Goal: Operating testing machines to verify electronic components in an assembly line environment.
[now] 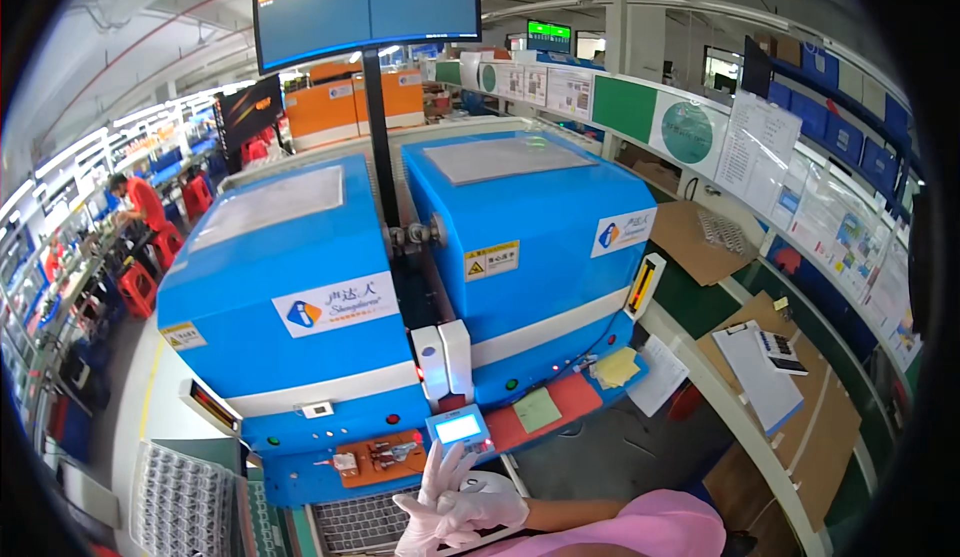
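Observation:
Both my hands wear thin white gloves and meet at the bottom centre, above a keyboard [360,525]. On my left hand [440,477] some fingers point up and stand apart. My right hand [492,510], coming in from the right below a pink sleeve, lies against the left one with its fingers bent. Whether it pinches the glove is hidden by the overlap. Just beyond the fingers sits a small blue control box [460,429] with a lit screen. A white rounded object [485,482], partly covered by the hands, lies beside the keyboard.
Two blue machine housings [290,257] [530,227] stand ahead. An orange tray [375,472] holds small parts; a red mat [575,397] bears notes. Clear plastic trays [185,502] are stacked left. Cardboard [830,427] with a clipboard [755,377] lies right. A monitor [370,12] rises behind; a person [143,202] works far left.

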`<state>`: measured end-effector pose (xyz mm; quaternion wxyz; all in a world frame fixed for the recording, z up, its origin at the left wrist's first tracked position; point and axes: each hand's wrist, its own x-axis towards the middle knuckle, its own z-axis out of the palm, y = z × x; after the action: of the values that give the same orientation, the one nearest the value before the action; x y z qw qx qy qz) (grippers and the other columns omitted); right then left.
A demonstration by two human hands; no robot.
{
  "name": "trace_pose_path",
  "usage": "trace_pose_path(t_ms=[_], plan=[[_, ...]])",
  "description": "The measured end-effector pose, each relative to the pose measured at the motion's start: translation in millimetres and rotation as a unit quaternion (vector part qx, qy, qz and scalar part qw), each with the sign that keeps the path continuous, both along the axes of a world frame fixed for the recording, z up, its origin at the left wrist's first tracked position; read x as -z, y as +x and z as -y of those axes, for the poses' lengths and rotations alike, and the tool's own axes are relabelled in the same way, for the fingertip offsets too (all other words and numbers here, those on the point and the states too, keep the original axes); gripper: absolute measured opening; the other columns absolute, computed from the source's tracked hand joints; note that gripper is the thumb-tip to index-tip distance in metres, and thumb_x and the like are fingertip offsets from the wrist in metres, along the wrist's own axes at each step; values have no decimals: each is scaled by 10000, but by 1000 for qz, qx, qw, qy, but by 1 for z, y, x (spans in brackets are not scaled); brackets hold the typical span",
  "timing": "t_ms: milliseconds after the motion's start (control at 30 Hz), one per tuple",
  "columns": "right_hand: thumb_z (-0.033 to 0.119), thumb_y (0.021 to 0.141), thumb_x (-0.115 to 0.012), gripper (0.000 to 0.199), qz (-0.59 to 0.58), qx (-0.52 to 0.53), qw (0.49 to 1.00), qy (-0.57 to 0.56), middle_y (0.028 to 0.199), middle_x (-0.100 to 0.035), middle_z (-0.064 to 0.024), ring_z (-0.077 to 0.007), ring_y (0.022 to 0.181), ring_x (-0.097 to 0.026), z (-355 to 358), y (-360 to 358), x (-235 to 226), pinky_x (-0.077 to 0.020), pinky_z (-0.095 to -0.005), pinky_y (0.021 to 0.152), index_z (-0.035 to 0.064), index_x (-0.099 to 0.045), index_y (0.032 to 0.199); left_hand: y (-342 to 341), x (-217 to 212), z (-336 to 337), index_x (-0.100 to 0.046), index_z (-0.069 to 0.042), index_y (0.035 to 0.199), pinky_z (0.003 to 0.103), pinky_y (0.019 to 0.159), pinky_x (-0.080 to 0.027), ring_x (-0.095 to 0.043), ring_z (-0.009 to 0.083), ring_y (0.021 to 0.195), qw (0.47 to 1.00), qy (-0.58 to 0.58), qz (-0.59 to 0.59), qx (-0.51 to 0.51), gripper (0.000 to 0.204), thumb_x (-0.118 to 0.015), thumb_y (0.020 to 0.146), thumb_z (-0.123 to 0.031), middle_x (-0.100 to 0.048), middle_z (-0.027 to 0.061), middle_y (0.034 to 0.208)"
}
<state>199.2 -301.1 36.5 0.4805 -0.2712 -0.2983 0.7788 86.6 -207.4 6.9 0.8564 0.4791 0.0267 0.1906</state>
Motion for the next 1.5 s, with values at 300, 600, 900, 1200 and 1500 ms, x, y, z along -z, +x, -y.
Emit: trace_pose_path(t_ms=[300, 600, 900, 1200, 1500], plan=[[163, 941, -581, 283, 325, 397, 830, 219, 737, -649, -80, -215, 782, -652, -7, 127, 3, -491, -308, 787, 21, -593, 696, -72, -60, -88, -118, -259, 1599, 717, 1097, -254, -96, 384, 1514, 933, -57, 159, -317, 1113, -226, 744, -965, -98, 172, 1647], [270, 971, -555, 445, 847, 321, 412, 96, 1423, -499, -198, -402, 1297, -470, -151, 310, -15, -408, -487, 1053, 74, -506, 1368, -107, -78, -66, -211, -137, 1578, 662, 1052, -388, -244, 407, 1473, 878, 16, 85, -470, 1049, -241, 842, -884, -211, 220, 1608], [434, 1054, -336, 498, 909, 351, 154, -162, 1505, -433, -155, -282, 1348, -450, -245, 445, 54, -384, -364, 1103, 140, -479, 1430, -80, -84, -65, -273, -96, 1552, 558, 1091, -387, -378, 374, 1416, 879, 179, -95, -431, 948, -244, 917, -798, -366, 205, 1541], [226, 1013, -460, 289, 661, 603, 445, -39, 927, -665, -176, -315, 926, -642, -218, 474, 51, -513, -398, 832, 32, -648, 909, -79, -36, -84, -311, -85, 1538, 511, 1117, -351, -429, 342, 1389, 927, 196, -151, -281, 950, -271, 910, -796, -410, 195, 1519], [-52, 955, -558, 231, 496, 758, 273, 323, 1186, -605, -138, -269, 1048, -622, -131, 240, -70, -504, -335, 913, -2, -634, 1167, -113, -39, -55, -440, -57, 1474, 441, 1116, -356, -464, 299, 1364, 889, 147, -225, -370, 613, -497, 1016, -460, -497, 156, 1468]])
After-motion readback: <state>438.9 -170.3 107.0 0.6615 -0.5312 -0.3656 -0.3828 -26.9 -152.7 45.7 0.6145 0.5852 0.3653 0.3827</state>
